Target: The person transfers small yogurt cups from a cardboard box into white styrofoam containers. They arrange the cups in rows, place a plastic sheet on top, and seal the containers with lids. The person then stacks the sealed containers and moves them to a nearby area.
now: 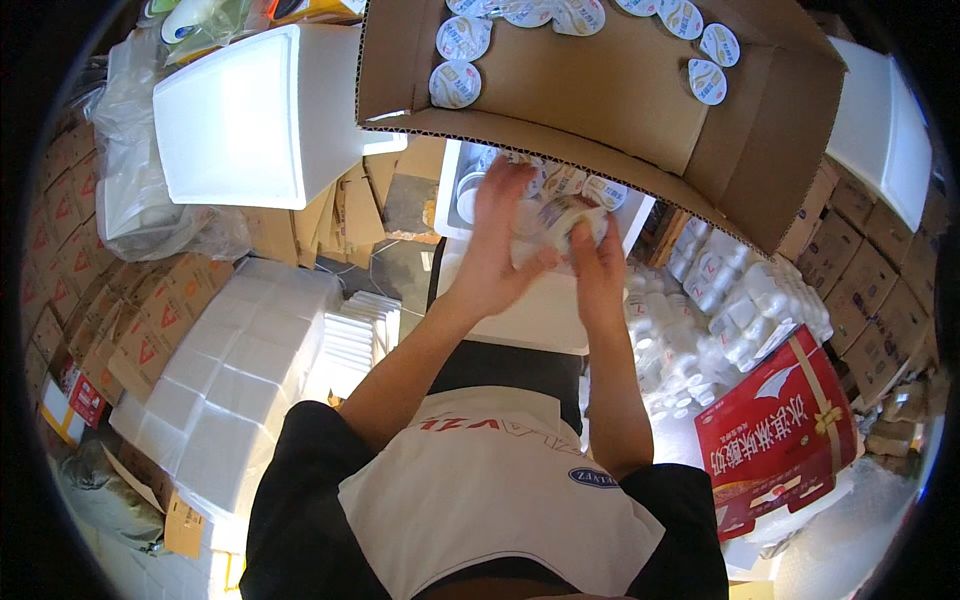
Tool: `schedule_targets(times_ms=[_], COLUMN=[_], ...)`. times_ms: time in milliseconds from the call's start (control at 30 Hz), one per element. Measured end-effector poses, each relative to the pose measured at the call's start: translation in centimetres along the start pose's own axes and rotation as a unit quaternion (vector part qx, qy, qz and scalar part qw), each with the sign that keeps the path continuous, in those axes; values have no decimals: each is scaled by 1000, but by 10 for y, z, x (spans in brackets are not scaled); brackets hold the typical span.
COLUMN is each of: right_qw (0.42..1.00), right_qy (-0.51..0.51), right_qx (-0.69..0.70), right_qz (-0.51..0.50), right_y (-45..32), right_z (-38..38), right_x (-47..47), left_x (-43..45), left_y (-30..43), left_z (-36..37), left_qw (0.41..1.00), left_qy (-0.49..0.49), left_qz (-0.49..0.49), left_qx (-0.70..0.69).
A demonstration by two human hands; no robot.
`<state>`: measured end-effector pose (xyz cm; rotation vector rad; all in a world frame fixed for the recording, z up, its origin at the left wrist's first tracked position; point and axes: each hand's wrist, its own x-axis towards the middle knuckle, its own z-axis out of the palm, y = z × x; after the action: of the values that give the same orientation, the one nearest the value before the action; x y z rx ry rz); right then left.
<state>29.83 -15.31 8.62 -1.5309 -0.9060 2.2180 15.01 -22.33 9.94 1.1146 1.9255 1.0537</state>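
Observation:
In the head view a white foam box (447, 202) stands before me, partly under a cardboard box (615, 105). It holds several round plastic cups with printed foil lids (604, 192). My right hand (598, 251) grips a cup (581, 221) at the foam box's near side. My left hand (501, 240) is over the box's left part, fingers spread, blurred, beside the cups; whether it touches one is unclear. More lidded cups (455, 84) stand along the left, far and right parts of the cardboard box. Its near wall hides part of the foam box.
A white foam box (225, 120) is at the upper left, with wrapped foam boxes (225, 375) below it. To the right are plastic-wrapped white bottles (675, 322) and a red printed carton (780, 435). Stacked brown cartons (870, 285) line the far right.

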Motion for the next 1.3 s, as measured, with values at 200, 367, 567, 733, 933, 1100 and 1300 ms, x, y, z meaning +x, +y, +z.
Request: schedule_targets(times_ms=[200,367,567,733,933,1100,1300], right_qw=[878,967,980,934,941,940,922], right_qy=[100,111,71,173,219,101,-141], right_qx=[-400,-191,-149,-273,-241,-320,-330], right_qz=[-244,-127,-111,-154,-93,-66,-146], right_y=[37,63,54,58,57,21,-138], right_z=[-24,-25,-30,-21,-4,-15,6], right_x=[46,59,61,63,61,48,-23], left_x=[22,49,52,45,42,44,31], left_y=[-46,-54,-73,-74,-74,-74,-75], left_z=[11,19,10,16,18,10,31], left_qw=[979,954,958,967,973,967,981], left_qy=[59,-53,-111,-58,-50,-110,26], left_qz=[-195,-261,-246,-238,-189,-220,-147], left_qx=[3,135,98,63,125,64,122])
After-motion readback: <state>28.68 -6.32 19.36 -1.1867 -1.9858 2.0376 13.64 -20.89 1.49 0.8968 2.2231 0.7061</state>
